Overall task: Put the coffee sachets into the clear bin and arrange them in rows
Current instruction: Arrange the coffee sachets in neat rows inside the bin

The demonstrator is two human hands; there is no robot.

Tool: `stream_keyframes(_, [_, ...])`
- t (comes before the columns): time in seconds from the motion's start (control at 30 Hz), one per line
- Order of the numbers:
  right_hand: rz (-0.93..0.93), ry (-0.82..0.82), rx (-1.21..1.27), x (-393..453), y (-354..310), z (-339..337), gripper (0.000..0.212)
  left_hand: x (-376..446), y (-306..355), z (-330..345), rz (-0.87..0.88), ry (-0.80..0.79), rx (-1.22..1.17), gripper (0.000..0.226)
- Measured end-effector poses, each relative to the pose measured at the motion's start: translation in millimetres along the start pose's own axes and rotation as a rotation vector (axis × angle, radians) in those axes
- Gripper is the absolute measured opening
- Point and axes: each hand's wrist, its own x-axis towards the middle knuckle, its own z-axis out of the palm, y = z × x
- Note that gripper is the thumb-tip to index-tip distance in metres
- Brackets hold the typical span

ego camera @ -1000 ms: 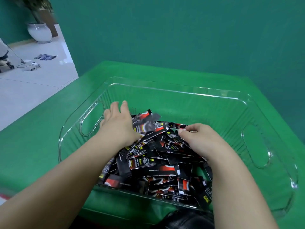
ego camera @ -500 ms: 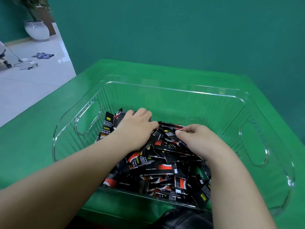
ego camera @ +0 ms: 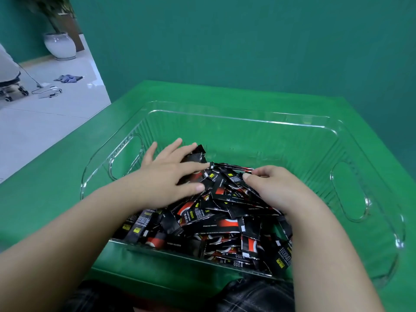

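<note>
Sachets heaped in clear bin

clear bin far half open, sachet heap crowding near side

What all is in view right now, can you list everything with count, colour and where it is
coffee sachets: many, too jumbled to count, black with red and yellow print, heaped in the near half of the bin
clear bin: one, transparent, on the green table, far half bare
table: one, green cover, under the bin
wall: teal, behind the table
plant pot: one, white, on the floor far left
cloth: one, blue-grey, on the pale floor
wheeled chair: one, partly visible at the left edge
left hand: fingers spread, resting on the heap's far left
right hand: fingers curled on sachets at the heap's top
</note>
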Motion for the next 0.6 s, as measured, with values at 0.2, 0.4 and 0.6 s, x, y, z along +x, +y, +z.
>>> stream_keyframes(0.2, [-0.009,-0.002,-0.02,-1,-3,2,0.043,-17,7,39,-0.104,-0.034,0.045,0.069])
stream_keyframes(0.4, [-0.007,-0.008,-0.023,-4,-4,2,0.044,-1,10,42,-0.098,0.035,0.126,0.048])
stream_keyframes(0.6, [-0.01,-0.016,-0.018,-4,-4,1,0.046,0,1,36,-0.192,0.11,0.197,0.044])
